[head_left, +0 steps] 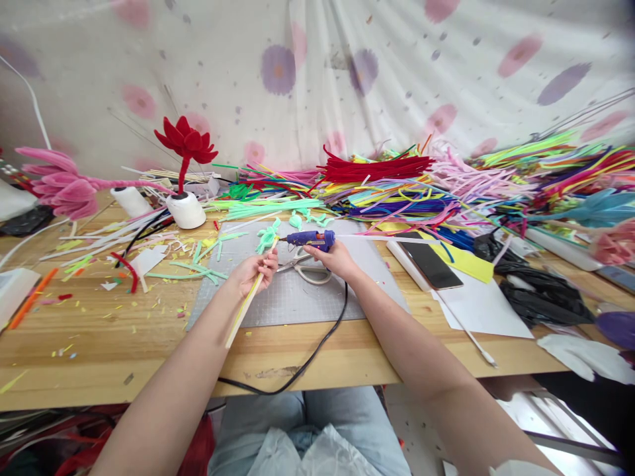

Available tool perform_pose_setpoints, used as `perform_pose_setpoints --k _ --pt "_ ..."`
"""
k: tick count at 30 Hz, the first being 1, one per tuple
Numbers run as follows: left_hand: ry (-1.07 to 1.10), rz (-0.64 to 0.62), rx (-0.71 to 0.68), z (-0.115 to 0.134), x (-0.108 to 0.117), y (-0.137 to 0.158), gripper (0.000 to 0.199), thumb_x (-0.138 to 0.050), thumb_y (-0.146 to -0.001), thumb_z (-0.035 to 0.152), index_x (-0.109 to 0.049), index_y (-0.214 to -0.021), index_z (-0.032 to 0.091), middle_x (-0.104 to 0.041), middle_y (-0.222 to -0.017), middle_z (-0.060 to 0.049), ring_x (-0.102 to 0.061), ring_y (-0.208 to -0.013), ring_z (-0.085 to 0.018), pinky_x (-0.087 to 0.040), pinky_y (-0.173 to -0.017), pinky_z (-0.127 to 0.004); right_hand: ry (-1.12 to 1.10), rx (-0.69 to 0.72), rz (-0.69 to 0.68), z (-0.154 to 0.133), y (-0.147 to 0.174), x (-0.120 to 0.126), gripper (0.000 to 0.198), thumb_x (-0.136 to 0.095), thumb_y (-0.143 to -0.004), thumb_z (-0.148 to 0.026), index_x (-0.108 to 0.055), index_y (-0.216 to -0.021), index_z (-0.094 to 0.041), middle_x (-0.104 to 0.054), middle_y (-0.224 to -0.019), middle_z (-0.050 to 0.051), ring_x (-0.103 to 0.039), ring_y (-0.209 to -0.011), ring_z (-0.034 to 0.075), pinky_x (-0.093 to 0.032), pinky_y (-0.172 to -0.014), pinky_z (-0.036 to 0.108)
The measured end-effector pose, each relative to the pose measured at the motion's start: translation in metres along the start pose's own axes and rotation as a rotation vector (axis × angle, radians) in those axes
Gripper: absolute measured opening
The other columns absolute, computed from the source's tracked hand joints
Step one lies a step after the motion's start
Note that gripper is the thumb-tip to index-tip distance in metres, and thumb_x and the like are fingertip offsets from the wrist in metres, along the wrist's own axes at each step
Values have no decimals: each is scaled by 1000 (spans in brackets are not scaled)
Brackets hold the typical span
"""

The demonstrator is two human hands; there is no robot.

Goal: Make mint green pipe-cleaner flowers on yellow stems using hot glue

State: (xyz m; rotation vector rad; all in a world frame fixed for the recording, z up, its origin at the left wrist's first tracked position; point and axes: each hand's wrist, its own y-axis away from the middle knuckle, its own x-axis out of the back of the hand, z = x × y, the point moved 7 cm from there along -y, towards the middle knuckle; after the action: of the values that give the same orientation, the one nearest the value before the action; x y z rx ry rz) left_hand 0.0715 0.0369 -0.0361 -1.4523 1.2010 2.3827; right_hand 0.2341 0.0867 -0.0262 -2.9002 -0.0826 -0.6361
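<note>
My left hand (258, 271) is closed round a thin pale stem (247, 308), white with a yellow strip, which slants down toward my wrist. A mint-green fuzzy piece (268, 237) sits near its upper end; whether it is attached I cannot tell. My right hand (338, 259) grips a purple glue gun (310, 239) whose nozzle points left, at or close to the stem's tip. A long whitish glue stick (367, 238) extends from the gun's back. Scissors with pale handles (313, 274) lie beneath the gun on a grey cutting mat (297, 307). More mint-green pieces (296, 219) lie just behind.
Bundles of colourful pipe cleaners (377, 168) line the back. A red flower (186, 142) stands in a white pot (186, 210); a pink flower (64, 182) leans at left. A phone (429, 264) and white paper (489, 311) lie right. The gun's black cord (317, 347) loops across the table's front.
</note>
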Motion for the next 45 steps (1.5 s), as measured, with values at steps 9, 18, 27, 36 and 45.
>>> perform_pose_setpoints --k 9,18,27,36,45 --pt "53 -31 31 -1 -1 -1 15 -37 -87 7 -51 -84 11 -46 -55 3 -44 -38 -1 -33 -28 -3 -24 3 8 -6 2 -1 39 -61 -65 -55 -60 -69 -17 -57 -58 0 -49 -53 11 -39 -54 25" --pt "132 -97 62 -4 -6 3 21 -36 -84 3 -52 -93 13 -46 -57 2 -44 -39 -1 -34 -29 -2 2 1 -5 0 0 -2 40 -60 -65 -56 -60 -69 -17 -58 -58 0 -49 -53 11 -39 -53 25" --pt "136 -128 61 0 -5 3 16 -37 -86 6 -51 -89 12 -46 -57 2 -44 -40 -1 -33 -29 -2 -19 -19 36 1 -1 5 41 -60 -64 -57 -58 -64 -17 -58 -56 1 -50 -52 12 -38 -51 25" --pt "-362 173 -274 17 4 0 10 -50 -82 13 -54 -74 10 -48 -56 2 -48 -41 -1 -33 -29 -5 -110 -19 53 -8 3 9 36 -61 -64 -54 -57 -63 -18 -60 -59 2 -52 -52 12 -39 -49 25" --pt "-654 351 -537 27 0 6 15 -58 -72 9 -52 -59 12 -49 -45 2 -44 -38 -3 -31 -32 -11 -42 6 20 -6 1 3 36 -62 -65 -53 -59 -65 -17 -59 -58 2 -53 -54 13 -40 -54 26"
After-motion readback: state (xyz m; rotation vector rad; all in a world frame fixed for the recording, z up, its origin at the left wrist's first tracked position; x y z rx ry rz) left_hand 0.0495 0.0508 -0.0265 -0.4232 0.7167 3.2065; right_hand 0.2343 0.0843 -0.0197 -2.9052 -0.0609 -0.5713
